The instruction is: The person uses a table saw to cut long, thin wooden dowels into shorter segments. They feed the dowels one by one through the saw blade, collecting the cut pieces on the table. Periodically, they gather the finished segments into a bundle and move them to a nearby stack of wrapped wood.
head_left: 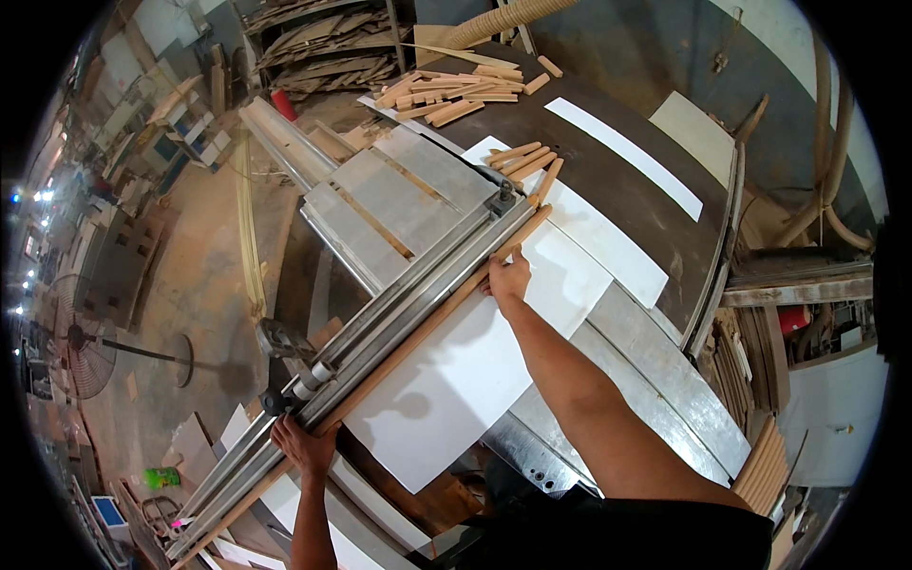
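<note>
Pressing long wood strip against metal fence — right hand flat on strip, left hand gripping fence end; next needs steady, even push.

Under my right grip lies a long strip of bare, matt wood, pale tan. My left grip rests on the fence rail, dull grey brushed metal. The white panel looks smooth and matt. At twelve o'clock, short offcuts are raw wood on the dark worktop.
</note>
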`<state>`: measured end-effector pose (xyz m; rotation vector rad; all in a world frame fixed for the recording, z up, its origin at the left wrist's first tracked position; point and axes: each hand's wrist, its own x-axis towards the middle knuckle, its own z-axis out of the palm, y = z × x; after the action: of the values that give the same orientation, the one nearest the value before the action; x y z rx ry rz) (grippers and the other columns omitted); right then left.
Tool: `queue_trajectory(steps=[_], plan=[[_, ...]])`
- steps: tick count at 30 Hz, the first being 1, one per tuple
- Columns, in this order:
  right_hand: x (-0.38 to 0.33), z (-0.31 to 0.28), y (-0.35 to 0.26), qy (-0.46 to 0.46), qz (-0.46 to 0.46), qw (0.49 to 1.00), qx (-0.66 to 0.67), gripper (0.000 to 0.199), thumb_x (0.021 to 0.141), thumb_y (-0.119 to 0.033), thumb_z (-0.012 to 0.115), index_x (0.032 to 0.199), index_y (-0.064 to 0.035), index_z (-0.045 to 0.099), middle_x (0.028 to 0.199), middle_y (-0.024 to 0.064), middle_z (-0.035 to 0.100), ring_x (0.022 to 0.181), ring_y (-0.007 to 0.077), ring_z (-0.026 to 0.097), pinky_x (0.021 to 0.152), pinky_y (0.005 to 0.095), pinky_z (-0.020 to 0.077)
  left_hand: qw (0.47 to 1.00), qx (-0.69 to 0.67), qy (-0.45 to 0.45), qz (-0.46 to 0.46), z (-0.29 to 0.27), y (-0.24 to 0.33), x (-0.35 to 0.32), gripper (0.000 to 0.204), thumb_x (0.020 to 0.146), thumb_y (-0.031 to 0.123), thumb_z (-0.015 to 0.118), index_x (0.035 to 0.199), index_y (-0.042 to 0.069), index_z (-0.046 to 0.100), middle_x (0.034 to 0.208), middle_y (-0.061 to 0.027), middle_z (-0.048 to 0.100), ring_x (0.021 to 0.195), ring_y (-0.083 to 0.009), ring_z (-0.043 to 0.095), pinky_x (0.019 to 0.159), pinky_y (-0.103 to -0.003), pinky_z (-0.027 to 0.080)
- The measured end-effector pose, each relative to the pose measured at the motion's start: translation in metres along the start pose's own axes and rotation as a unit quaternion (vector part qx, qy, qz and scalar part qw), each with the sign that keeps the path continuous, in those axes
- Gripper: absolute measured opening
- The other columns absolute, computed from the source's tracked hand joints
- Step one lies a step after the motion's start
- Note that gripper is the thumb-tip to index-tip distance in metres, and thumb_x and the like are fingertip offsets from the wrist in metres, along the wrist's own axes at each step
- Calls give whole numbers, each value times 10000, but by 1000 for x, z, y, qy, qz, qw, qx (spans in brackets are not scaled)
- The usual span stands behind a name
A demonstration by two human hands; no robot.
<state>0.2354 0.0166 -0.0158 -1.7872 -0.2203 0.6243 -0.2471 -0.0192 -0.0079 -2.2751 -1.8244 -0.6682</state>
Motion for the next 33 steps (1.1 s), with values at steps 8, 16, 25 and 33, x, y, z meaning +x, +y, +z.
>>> queue_trajectory(steps=[8, 16, 25, 33], plan=[[5, 4, 4, -7, 4, 1000, 11, 703, 970, -131, 614, 1587, -51, 285, 666, 145, 668, 451, 236, 643, 376, 344, 524, 1000, 1, 19, 7, 0, 1, 0, 928, 493, 394, 949, 1199, -22, 513, 1177, -224, 528, 1155, -432, 471, 1047, -527, 341], [5, 7, 2, -12, 1, 1000, 4, 671, 976, -141, 615, 1570, -45, 319, 663, 145, 665, 448, 231, 640, 374, 343, 521, 1000, 7, 8, -5, 2, -1, -1, 940, 480, 392, 961, 1197, -21, 515, 1192, -210, 532, 1162, -419, 473, 1052, -516, 342], [10, 10, 9, -22, 10, 1000, 13, 701, 975, -146, 618, 1585, -53, 283, 683, 144, 669, 447, 230, 641, 371, 338, 516, 999, 7, -14, -28, 1, 2, -6, 942, 518, 398, 959, 1222, -31, 506, 1232, -220, 512, 1201, -424, 445, 1071, -526, 334], [7, 11, 2, 8, -24, 1000, -6, 649, 932, -128, 635, 1517, 2, 384, 692, 180, 688, 457, 254, 660, 390, 365, 531, 991, -16, -80, -104, -10, 28, 6, 933, 564, 334, 948, 1253, -56, 455, 1277, -243, 480, 1238, -453, 412, 1089, -532, 340]])
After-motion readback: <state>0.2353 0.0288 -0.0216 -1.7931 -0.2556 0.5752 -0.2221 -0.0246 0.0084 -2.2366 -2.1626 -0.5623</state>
